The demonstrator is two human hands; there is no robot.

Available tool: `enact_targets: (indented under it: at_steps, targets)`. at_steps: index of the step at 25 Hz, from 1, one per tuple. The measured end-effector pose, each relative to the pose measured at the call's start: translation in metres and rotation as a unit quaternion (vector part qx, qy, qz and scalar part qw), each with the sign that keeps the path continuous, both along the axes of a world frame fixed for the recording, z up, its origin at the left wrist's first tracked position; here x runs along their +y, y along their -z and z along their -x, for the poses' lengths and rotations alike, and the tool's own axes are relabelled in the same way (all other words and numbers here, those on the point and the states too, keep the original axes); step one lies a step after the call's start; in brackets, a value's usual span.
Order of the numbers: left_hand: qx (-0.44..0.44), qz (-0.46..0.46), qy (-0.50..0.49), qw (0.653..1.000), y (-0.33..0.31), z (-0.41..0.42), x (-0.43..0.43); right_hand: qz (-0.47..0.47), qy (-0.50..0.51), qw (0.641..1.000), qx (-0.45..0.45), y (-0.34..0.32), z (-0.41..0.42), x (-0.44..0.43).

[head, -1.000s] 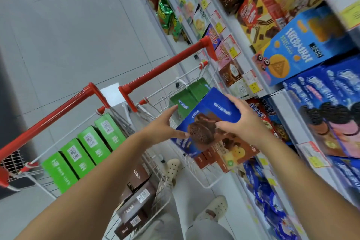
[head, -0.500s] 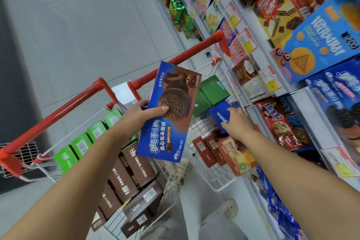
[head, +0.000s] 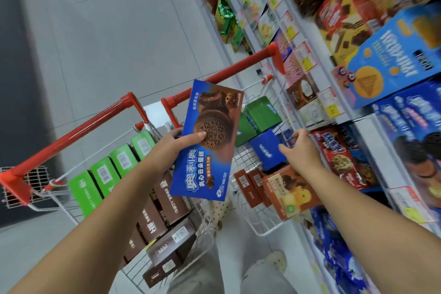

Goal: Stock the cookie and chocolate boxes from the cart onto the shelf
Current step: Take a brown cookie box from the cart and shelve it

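A left cart (head: 71,136) with a red handle holds green boxes (head: 105,174) and brown boxes (head: 167,200). Above it, the person's left hand (head: 174,148) grips an upright blue Oreo box (head: 207,150), thumb across its front. A right cart (head: 257,229) carries more green, brown and orange boxes. There the right hand (head: 301,150) reaches down, thumb and curled fingers pinching the end of a blue box (head: 267,150) lying in the cart. At far right, a shelf (head: 365,126) is packed with cookie boxes.
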State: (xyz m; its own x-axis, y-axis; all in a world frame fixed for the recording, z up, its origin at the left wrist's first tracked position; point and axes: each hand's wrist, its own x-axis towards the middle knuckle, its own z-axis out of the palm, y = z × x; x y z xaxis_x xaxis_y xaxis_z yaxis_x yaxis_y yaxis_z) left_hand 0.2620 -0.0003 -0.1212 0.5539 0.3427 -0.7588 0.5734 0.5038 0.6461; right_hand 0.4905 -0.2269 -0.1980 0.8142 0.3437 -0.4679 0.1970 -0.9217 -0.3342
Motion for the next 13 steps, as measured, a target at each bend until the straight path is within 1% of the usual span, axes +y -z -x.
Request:
enact_targets:
  at_steps: [2, 4, 6, 7, 10, 13]
  targets:
    - [-0.014, -0.003, -0.005, 1.0, -0.007, -0.003, -0.001, 0.049, -0.058, 0.997, 0.025, 0.002, -0.004, -0.002]
    - [-0.024, -0.01, -0.009, 1.0, -0.006, -0.006, -0.002, 0.104, -0.095, 0.989, 0.047, 0.019, 0.003, 0.0]
    - [-0.03, -0.009, -0.015, 0.999, 0.003, -0.005, -0.005, 0.144, -0.127, 0.98, 0.045, 0.042, 0.015, 0.004]
    - [-0.029, -0.007, -0.018, 0.999, 0.008, -0.004, -0.006, 0.146, -0.137, 0.979, 0.034, 0.05, 0.021, 0.007]
    - [-0.02, -0.002, -0.027, 0.999, 0.021, 0.004, -0.008, 0.104, -0.112, 0.988, -0.004, 0.059, 0.029, 0.013]
    - [-0.012, 0.005, -0.029, 0.999, 0.024, 0.009, -0.009, 0.023, -0.078, 0.997, -0.011, 0.039, 0.026, 0.004]
